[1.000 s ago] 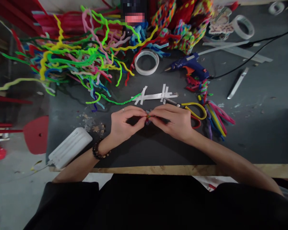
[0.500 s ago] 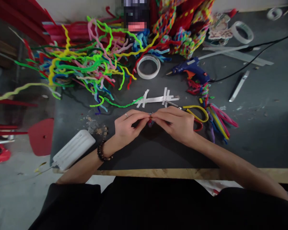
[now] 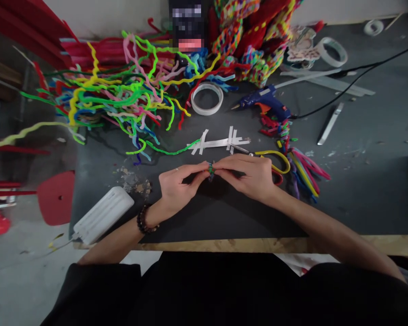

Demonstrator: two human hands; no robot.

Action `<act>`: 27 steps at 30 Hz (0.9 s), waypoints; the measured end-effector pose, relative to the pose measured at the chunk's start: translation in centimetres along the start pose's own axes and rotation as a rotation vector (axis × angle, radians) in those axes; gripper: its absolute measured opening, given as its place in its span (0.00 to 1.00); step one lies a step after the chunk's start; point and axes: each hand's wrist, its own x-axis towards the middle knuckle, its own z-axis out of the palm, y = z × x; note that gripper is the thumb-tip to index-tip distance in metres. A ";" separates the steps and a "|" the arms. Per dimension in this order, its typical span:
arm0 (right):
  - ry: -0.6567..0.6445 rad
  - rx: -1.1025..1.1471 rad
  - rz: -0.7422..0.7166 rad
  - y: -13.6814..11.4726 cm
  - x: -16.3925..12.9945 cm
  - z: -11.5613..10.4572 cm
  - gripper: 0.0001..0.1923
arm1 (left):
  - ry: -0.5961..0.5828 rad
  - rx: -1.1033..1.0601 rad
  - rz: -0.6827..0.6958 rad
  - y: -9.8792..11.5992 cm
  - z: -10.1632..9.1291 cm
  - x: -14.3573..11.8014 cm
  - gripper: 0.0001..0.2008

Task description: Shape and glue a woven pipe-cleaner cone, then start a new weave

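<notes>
Two hands, one small piece between them. Left hand (image 3: 180,183) and right hand (image 3: 251,177) meet over the near half of the dark table (image 3: 224,222), fingertips facing each other.

Piece: a small multicoloured scrap (image 3: 211,169), green and blue showing, apparently fuzzy; the rest is covered by fingers. It sits directly in the gap between the two sets of fingertips, to the right of the left hand's and to the left of the right hand's. Neither hand is clearly nearer; both touch it. Visible long axis seems to run away from the body, across the line joining the hands. Tilt: cannot tell at this size.

Fingers: each thumb and forefinger is pinched nearly together, with the piece caught at the tips. Which side bears more of the grip, cannot tell.

Surroundings: white strips (image 3: 215,143) lie just beyond the fingertips, crossed at both ends; a green fuzzy stem (image 3: 171,153) reaches their left end. Scissors (image 3: 286,162) lie just beside the right hand, partly hidden by it. Tape roll (image 3: 207,111) and glue gun (image 3: 275,105) rest farther out.
</notes>
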 end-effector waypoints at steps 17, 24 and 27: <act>0.072 -0.036 -0.044 -0.1 -0.3 1.2 0.08 | -0.025 0.118 0.145 0.1 0.2 0.5 0.05; 0.049 -0.007 0.008 -0.2 -0.2 1.1 0.08 | -0.001 0.126 0.154 0.1 0.2 0.5 0.05; 0.054 -0.013 0.070 -0.3 -0.4 1.1 0.12 | 0.011 0.054 -0.001 0.2 0.2 0.5 0.03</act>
